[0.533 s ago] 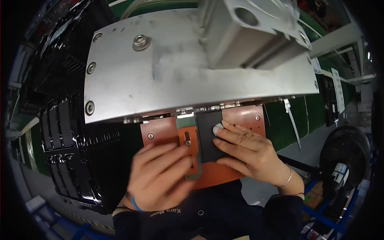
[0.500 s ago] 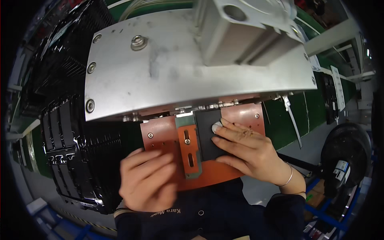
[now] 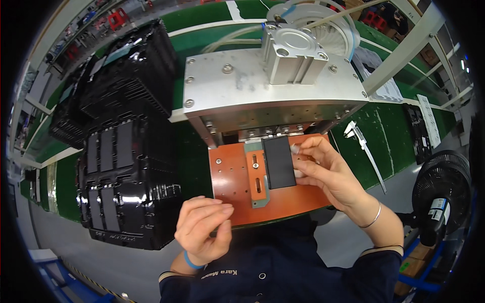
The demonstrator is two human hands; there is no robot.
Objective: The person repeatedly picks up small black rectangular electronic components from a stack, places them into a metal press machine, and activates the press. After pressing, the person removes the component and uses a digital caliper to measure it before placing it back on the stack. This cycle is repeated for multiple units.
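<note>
A flat black rectangular block (image 3: 279, 162) lies on the orange base plate (image 3: 230, 202) of a metal press. Its left side runs along a slotted orange-and-grey guide piece (image 3: 258, 174) fixed with a screw. My right hand (image 3: 328, 174) is at the block's right edge, thumb and fingers apart, with white covers on some fingertips. Whether those tips touch the block I cannot tell. Off the plate's left front corner hovers my left hand (image 3: 202, 227), fingers loosely bent, thumb apart, nothing in it. A blue band circles that wrist.
Over the plate's back stands the press's metal housing (image 3: 237, 91), topped by a square cylinder (image 3: 295, 55). Stacked black trays (image 3: 126, 177) holding dark flat pieces are at the left. A caliper (image 3: 364, 144) lies on the green bench at right. Near the right rim is a black fan (image 3: 439, 182).
The view has drawn back from the press. My right hand has gone from lying on top of the block to its right edge. My left hand, blurred before, is now nearly still.
</note>
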